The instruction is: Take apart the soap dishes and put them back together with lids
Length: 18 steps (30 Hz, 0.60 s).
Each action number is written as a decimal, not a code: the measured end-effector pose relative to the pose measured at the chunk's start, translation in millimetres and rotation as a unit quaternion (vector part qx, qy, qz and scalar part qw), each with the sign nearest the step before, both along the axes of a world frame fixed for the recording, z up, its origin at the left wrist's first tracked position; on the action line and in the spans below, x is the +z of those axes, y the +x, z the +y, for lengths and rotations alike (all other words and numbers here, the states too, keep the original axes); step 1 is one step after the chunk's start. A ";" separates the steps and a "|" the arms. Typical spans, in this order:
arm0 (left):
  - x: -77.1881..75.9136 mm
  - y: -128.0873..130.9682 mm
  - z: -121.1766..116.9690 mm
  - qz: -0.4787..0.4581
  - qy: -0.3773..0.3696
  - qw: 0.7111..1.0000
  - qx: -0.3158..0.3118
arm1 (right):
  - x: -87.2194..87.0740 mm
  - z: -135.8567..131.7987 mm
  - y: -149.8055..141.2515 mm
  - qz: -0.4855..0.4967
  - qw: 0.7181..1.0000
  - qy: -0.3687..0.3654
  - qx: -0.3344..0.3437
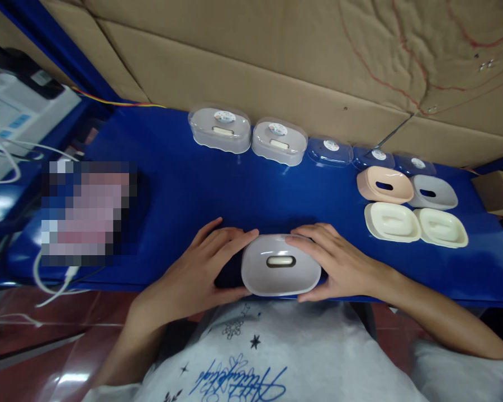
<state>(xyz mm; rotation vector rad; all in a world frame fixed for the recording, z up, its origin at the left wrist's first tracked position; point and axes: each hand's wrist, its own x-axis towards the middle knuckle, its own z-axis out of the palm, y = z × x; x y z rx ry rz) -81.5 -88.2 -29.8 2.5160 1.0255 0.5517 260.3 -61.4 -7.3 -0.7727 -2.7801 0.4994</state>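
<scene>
A grey oval plastic soap dish (280,281) lies at the front edge of the blue table, and a cream piece shows through the slot in its middle. My left hand (197,268) grips its left end, thumb low and fingertip at the upper rim. Around the right end curls my right hand (346,259), with one finger over the upper rim and the thumb at the lower edge. To the right lie a peach dish part (396,192) and a grey one (444,196), both slotted. Two cream dish bases (392,223) sit just in front of them.
Along the cardboard wall (235,72) stand two grey dishes (222,139) under clear lids with stickers. Several loose clear lids (330,153) continue that row rightward. At the left are a pixelated object (90,215), white cables (69,273) and a white box (58,109).
</scene>
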 end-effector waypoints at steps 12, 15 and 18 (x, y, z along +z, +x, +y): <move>0.3 -0.2 2.3 0.003 -0.018 1.000 -0.017 | 1.3 -1.3 -1.1 -0.022 1.000 -0.005 0.002; 0.7 -0.5 2.3 0.007 -0.023 1.000 -0.018 | 1.4 -1.5 -0.8 -0.020 1.000 -0.020 0.005; 0.1 -0.4 2.3 0.001 -0.023 1.000 -0.018 | 1.5 -0.8 -0.4 -0.017 0.999 -0.033 0.007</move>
